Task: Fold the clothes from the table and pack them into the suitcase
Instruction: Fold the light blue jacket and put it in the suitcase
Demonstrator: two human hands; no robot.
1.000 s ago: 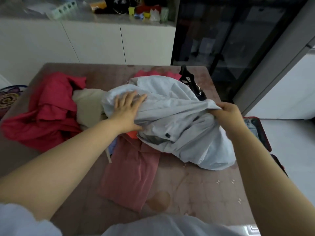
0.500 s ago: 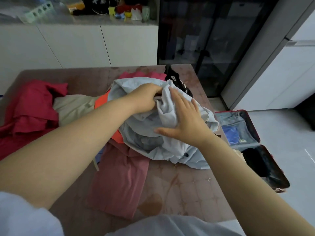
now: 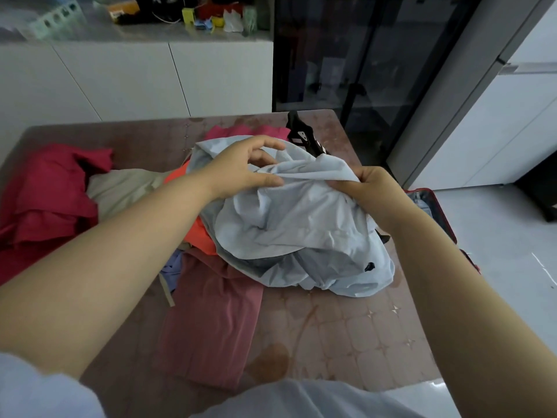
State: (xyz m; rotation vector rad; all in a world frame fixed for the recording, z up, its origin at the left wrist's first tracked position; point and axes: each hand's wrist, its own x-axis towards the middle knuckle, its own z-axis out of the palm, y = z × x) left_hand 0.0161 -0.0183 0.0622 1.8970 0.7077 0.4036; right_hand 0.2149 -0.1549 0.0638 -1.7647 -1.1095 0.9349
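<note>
A crumpled pale blue garment (image 3: 295, 224) lies on top of a heap of clothes on the brown table (image 3: 346, 333). My left hand (image 3: 241, 168) sits over its upper edge, thumb on the cloth and fingers loosely curved above it. My right hand (image 3: 373, 193) pinches a raised fold of the same garment at its right side. The red suitcase (image 3: 434, 203) lies open on the floor to the right of the table, mostly hidden behind my right arm.
Other clothes lie around: a red one (image 3: 45, 194) at the left, a beige one (image 3: 126, 185), an orange one (image 3: 196, 230), a dusty pink folded piece (image 3: 211, 321) in front, and a black item with white stripes (image 3: 304, 137) behind. White cabinets and a dark glass door stand beyond.
My right hand went from lying flat on the blue garment to pinching a fold at its right. My left hand loosened its grip and opened over the top edge. The view shifted slightly.
</note>
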